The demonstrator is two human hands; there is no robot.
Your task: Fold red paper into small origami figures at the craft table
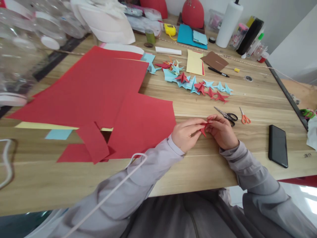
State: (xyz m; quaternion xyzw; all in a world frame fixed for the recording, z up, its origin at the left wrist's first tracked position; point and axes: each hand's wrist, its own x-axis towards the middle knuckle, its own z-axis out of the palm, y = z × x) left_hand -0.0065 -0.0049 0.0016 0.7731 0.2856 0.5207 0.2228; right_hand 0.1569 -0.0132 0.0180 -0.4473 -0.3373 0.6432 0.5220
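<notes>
Pinching a small red fold (203, 131) at the fingertips of the left hand (187, 134) and the right hand (224, 132), with both curled nearly closed. Holding it near the front edge of the table (195, 175), pointed end down, with the left hand at nine o'clock and the right hand at three. Cannot tell whether touching the wood with it.

Counting from the fold, see black scissors (226, 115) at two o'clock, near the right hand, and orange scissors (244, 116) just beside those. Find a phone (278, 146) a little past three. See birds (200, 87) in red and blue, strung out from eleven to one, and beyond those a pen (218, 72) just beside brown paper (213, 62). Toward nine and ten, see red sheets (94, 86), overlapping, and crossed red strips (92, 142).
</notes>
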